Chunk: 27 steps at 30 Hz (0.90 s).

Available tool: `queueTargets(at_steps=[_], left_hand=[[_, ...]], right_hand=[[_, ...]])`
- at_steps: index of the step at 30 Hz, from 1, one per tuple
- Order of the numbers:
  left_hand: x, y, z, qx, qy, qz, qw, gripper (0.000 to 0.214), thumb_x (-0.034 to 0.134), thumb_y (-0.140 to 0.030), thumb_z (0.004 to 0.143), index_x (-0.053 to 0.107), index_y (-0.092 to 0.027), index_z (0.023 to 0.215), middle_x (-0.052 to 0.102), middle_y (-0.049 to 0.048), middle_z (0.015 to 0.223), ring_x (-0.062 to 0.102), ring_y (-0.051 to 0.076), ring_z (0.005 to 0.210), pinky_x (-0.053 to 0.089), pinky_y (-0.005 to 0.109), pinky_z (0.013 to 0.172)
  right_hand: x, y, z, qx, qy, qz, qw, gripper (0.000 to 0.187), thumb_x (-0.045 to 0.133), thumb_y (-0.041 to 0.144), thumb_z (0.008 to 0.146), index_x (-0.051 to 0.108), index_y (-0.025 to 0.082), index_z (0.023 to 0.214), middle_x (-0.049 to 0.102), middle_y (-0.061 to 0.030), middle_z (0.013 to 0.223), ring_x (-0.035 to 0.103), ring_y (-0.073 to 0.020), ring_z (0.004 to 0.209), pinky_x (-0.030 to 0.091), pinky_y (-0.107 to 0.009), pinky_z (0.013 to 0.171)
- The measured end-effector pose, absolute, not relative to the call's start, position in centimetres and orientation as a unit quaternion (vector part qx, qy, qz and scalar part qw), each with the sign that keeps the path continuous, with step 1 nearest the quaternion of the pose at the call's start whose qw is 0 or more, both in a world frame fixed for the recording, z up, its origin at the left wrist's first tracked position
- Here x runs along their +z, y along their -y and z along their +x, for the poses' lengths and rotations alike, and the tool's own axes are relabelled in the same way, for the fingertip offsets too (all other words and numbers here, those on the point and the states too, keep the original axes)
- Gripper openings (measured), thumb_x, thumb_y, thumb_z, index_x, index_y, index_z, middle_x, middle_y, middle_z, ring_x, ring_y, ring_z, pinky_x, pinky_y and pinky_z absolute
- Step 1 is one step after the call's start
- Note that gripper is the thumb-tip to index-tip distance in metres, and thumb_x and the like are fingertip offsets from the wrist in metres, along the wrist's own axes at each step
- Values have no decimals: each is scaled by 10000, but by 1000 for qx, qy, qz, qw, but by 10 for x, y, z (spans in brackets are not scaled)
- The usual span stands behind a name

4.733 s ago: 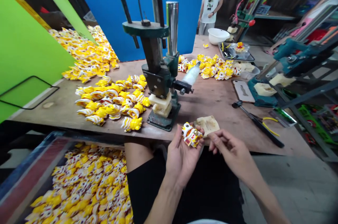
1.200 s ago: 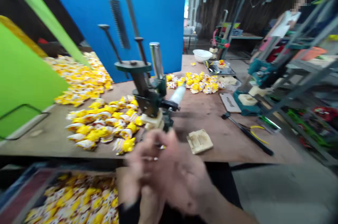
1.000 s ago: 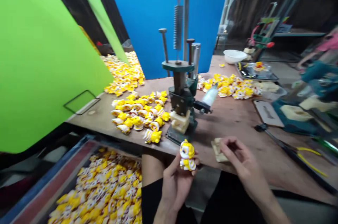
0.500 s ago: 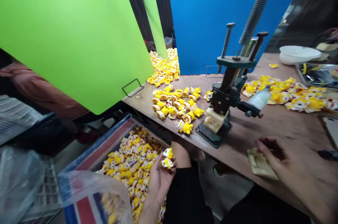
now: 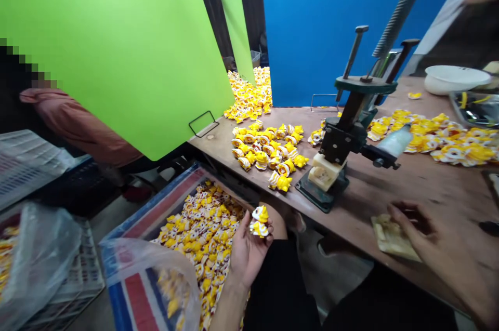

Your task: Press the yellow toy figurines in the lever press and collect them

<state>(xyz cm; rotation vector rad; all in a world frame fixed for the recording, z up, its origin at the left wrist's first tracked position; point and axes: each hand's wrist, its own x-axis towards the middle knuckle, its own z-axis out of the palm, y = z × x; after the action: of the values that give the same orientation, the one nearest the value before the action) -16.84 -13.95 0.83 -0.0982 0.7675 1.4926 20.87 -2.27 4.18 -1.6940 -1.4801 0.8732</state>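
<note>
My left hand (image 5: 246, 248) holds a small yellow and white toy figure (image 5: 259, 221) between thumb and fingertips, over the edge of a striped bag (image 5: 128, 289) full of the same figures (image 5: 198, 227). My right hand (image 5: 436, 242) lies on the wooden table (image 5: 374, 201), fingers curled on a beige mould block (image 5: 392, 237). A green hand press (image 5: 346, 138) stands just behind, with a cream block (image 5: 323, 175) under its ram.
Piles of yellow figures lie left of the press (image 5: 268, 151), at the far back (image 5: 249, 94) and to the right (image 5: 440, 136). Green boards (image 5: 117, 55) stand at left, a blue panel behind. A white bowl (image 5: 454, 77) and a person's sleeve (image 5: 78, 123) are near.
My left hand carried the figure down and left from in front of me to above the bag. My right hand settled on the mould block. The view swung left.
</note>
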Motion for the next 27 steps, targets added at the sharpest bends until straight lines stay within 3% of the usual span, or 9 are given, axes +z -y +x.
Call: queueTargets(at_steps=[3, 7, 10, 13, 16, 19, 22, 27], left_hand=[[6, 145, -169, 667, -411, -1, 621, 350, 728, -433, 1017, 704, -119, 1169, 805, 154, 1021, 759, 190, 812, 604, 258, 667], [17, 135, -167, 667, -530, 157, 500, 514, 882, -488, 889, 665, -188, 1244, 806, 92, 1048, 750, 183, 810, 592, 263, 708], [29, 103, -167, 634, -614, 292, 368, 564, 819, -550, 938, 634, -216, 1354, 782, 77, 1109, 743, 190, 884, 593, 301, 848], [29, 64, -165, 621, -644, 380, 234, 620, 799, -544, 948, 575, -213, 1423, 714, 135, 1331, 732, 257, 1148, 571, 359, 1023], [21, 39, -168, 606, -638, 442, 175, 846, 898, -482, 854, 475, -216, 1536, 597, 190, 1537, 642, 326, 1386, 503, 439, 1184], [17, 30, -182, 573, -642, 458, 223, 922, 930, -439, 808, 469, -229, 1577, 691, 160, 1417, 707, 329, 1276, 534, 469, 1148], [20, 26, -202, 550, -632, 470, 278, 943, 944, -387, 764, 492, -231, 1576, 754, 87, 1204, 765, 275, 1043, 602, 415, 1001], [38, 17, -234, 560, -638, 465, 252, 827, 909, -340, 746, 589, -202, 1496, 715, 67, 1175, 740, 222, 962, 604, 361, 931]], right_hand=[[42, 24, 220, 319, 580, -661, 353, 401, 653, 731, 919, 714, 351, 1033, 791, -181, 1113, 761, -296, 938, 610, -465, 799], [54, 35, 192, 328, 597, -633, 368, 507, 711, 766, 829, 745, 287, 992, 804, -127, 1019, 774, -329, 912, 649, -471, 800], [64, 45, 127, 360, 698, -520, 335, 421, 686, 632, 973, 737, 267, 1176, 793, -82, 1094, 774, -270, 926, 661, -402, 839], [58, 40, 49, 349, 771, -428, 317, 356, 558, 414, 1096, 641, 245, 1398, 723, -121, 1317, 767, -270, 1097, 664, -411, 960], [41, 18, -7, 286, 792, -448, 301, 542, 509, 198, 1057, 484, 213, 1599, 538, -187, 1580, 657, -334, 1397, 605, -504, 1142], [29, -3, -28, 241, 799, -468, 291, 781, 590, 141, 998, 303, 212, 1721, 446, -198, 1637, 516, -365, 1543, 550, -526, 1222], [37, -14, -33, 195, 810, -487, 261, 909, 718, 229, 978, 239, 192, 1750, 396, -231, 1661, 400, -421, 1609, 490, -557, 1261], [69, -33, -54, 172, 831, -521, 88, 1103, 897, 435, 884, 263, 173, 1748, 271, -331, 1744, 487, -532, 1525, 441, -646, 1222]])
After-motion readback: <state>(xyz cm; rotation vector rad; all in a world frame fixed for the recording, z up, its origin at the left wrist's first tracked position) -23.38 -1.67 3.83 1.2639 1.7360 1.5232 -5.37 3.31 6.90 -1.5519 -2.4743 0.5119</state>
